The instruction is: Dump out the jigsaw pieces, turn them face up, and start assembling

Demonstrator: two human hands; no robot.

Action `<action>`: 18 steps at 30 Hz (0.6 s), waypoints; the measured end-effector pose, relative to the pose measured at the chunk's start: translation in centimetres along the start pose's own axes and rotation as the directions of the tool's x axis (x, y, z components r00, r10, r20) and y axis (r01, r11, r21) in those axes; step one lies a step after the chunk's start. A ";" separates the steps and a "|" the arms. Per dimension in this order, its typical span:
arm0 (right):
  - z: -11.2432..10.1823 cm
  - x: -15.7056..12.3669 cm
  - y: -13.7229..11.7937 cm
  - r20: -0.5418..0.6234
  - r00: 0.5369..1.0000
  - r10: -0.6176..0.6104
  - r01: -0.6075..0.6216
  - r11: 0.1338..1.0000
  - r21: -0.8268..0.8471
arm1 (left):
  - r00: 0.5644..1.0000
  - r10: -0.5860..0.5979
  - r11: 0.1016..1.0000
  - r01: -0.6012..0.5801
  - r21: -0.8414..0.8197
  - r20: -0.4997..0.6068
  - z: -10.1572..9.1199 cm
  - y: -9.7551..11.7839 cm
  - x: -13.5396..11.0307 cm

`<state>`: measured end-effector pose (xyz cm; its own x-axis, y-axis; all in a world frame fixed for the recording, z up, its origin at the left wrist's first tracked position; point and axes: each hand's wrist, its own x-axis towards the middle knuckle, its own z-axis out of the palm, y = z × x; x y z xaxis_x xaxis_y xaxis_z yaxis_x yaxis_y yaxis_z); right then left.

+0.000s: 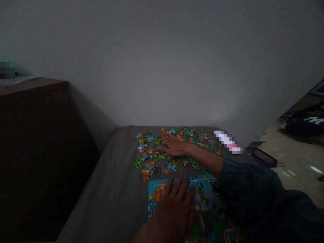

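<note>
The right hand (174,147), flat with fingers outstretched and seemingly empty, lies over loose puzzle pieces (137,164) on grey cloth (101,192). Nearer, the left hand (174,204) spreads, likewise empty, over the picture board (151,185), too dim to read.

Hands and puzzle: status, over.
Right hand spread over loose jigsaw pieces. Left hand over blue-edged puzzle picture, hiding part. Right forearm crossing pieces.

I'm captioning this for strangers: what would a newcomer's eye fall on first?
Probably the bright scatter of puzzle pieces on the grey cloth by the wall, with the right hand spread over them. Next, the blue-edged picture, nearer the wearer, partly covered by the left hand. A pale pixelated patch right of the pieces also stands out.
</note>
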<state>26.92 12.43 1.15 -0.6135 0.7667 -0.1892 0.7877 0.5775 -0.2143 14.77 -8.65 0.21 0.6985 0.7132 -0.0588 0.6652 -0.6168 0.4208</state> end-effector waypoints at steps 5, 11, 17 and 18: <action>-0.1 1.2 0.5 -0.031 0.997 0.076 -0.076 0.997 -0.009 | 1.000 -0.003 1.000 0.003 -0.005 -0.012 0.1 0.0 0.1; 0.1 3.5 -0.3 -0.105 0.992 0.068 -0.071 0.997 -0.028 | 0.999 -0.013 1.000 0.013 -0.008 0.029 -0.3 0.0 0.1; 0.1 4.8 0.3 -0.156 0.982 0.105 -0.114 0.992 -0.046 | 1.000 -0.005 1.000 0.005 0.001 0.020 -0.4 -0.1 0.0; 0.0 4.8 0.6 -0.158 0.980 0.122 -0.131 0.990 -0.047 | 1.000 -0.003 1.000 0.003 0.003 0.018 -0.3 -0.2 0.0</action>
<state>24.47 16.49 0.10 -0.4963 0.8661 -0.0598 0.8631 0.4847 -0.1420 14.59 -8.41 0.42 0.7014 0.7087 -0.0760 0.6677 -0.6160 0.4181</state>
